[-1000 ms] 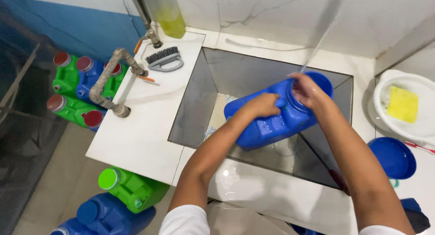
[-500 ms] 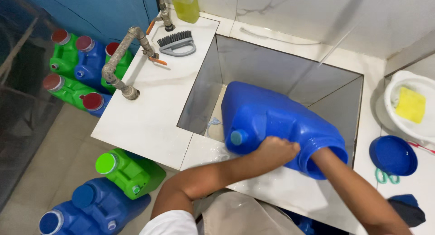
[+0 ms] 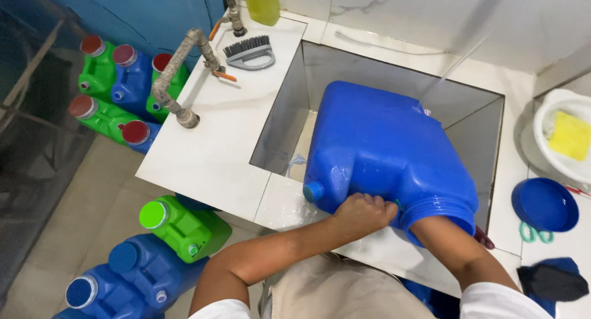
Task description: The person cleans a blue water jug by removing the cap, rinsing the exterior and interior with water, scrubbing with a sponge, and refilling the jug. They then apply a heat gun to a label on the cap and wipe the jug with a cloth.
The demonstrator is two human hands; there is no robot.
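Observation:
A large blue plastic jerrycan (image 3: pixel 388 147) lies tilted over the square sink (image 3: pixel 286 110), its wide mouth turned toward me and resting on the front rim. My left hand (image 3: pixel 363 214) grips the can's handle beside that mouth, near the small blue cap (image 3: pixel 313 191). My right forearm (image 3: pixel 449 248) goes into the wide mouth, so the hand itself is hidden inside the can. A thin stream of water (image 3: pixel 449 73) falls onto the can's far top edge, and the can is wet.
A grey scrub brush (image 3: pixel 249 51) and a metal pipe tap (image 3: pixel 178 73) are on the white counter at left. A blue lid (image 3: pixel 545 203) and a white basin with a yellow sponge (image 3: pixel 569 134) sit at right. Green (image 3: pixel 184 227) and blue jerrycans (image 3: pixel 129 276) crowd the floor at left.
The can has been pulled up out of the sink toward me and turned mouth-first. My right hand, earlier on the outside at the mouth, is now inside it; my left hand shifted to the handle.

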